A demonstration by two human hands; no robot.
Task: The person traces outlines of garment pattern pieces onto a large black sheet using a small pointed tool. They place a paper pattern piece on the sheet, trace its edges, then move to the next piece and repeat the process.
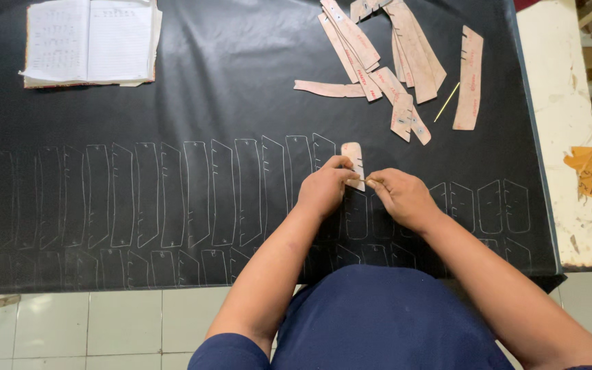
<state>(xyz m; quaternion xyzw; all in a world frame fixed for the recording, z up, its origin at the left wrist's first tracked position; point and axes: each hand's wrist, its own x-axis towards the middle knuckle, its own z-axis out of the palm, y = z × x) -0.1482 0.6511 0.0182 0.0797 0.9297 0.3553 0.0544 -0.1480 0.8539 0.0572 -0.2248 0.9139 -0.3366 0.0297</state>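
In the middle of the frame, our left hand point(325, 188) presses the small tan card piece point(353, 162) flat on the black sheet point(227, 89). Our right hand point(400, 197) pinches a thin pen point(371, 181) with closed fingers at the piece's edge.

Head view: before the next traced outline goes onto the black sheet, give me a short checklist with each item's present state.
1. Cardboard template lies flat on the black sheet: ok.
2. Left hand presses the template: ok.
3. Right hand holds a marking tool at the template edge: cannot tell, the tool is too small to see.
4. Template sits beside the last outline in the row of traced outlines: ok.
5. Spare templates and open notebook lie away from the hands: ok.
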